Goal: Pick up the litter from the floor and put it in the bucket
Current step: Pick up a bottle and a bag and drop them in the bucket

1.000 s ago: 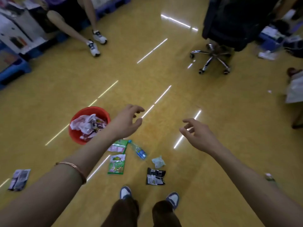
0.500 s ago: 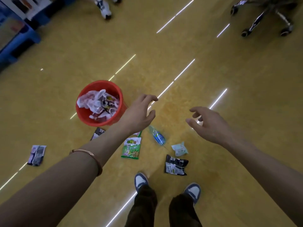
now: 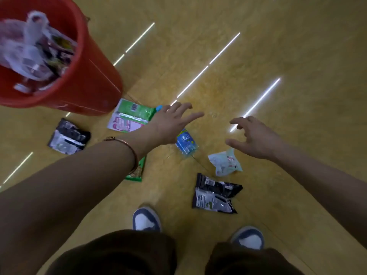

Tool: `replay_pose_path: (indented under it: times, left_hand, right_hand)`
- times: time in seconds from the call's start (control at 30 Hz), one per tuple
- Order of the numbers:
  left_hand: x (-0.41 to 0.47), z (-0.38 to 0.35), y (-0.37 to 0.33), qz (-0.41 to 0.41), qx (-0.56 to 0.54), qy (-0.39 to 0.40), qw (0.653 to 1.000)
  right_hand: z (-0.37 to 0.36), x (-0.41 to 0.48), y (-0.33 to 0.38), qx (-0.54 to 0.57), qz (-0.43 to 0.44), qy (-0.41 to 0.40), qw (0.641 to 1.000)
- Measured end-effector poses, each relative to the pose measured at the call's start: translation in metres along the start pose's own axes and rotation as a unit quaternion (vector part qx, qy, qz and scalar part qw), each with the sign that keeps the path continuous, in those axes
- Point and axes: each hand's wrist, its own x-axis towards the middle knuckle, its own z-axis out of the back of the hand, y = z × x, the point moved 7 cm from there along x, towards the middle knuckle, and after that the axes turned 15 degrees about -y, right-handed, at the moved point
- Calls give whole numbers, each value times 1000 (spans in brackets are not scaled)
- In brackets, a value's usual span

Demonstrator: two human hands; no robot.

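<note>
My left hand (image 3: 170, 124) reaches out open and empty, a small blue plastic bottle (image 3: 186, 142) just beneath it. My right hand (image 3: 256, 137), fingers spread, hovers above a pale crumpled wrapper (image 3: 225, 163). The red plastic bucket (image 3: 85, 76) stands far left on the yellow floor (image 3: 278, 56).

Glossy yellow floor (image 3: 258, 46) mirrors the lights; smooth red plastic bucket (image 3: 89, 82); shiny foil wrapper (image 3: 215, 195) below the right hand (image 3: 256, 137).

Indoor room of unclear kind: glossy yellow floor (image 3: 258, 46) reflecting strip lights.
</note>
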Motion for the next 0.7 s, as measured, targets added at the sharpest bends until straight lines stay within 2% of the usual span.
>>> replay_pose_path:
  times: [0.2,0.3,0.4,0.47,0.57,0.7]
  left_hand:
    - [20,-113,-13,-127,142,111,975]
    - [25,-142,-17,-134,172,102,971]
    - [29,-155,-20,-103,144,53,983]
    - [31,-153,-21,-79,94,48,991]
    - [31,-139,-24,-49,25,29,998]
    - [24,-130,-37,-84,19,5,996]
  right_hand:
    - [-83,44,-45,-40,23,24,999]
    - [-110,40,-53,-76,58,54,994]
    - [-137,26,-57,-132,92,114,980]
    - [-150,17,-59,-156,101,133,973]
    - [-162,3,-56,-184,119,139,966]
    - [-175,-5,-48,-194,147,121,962]
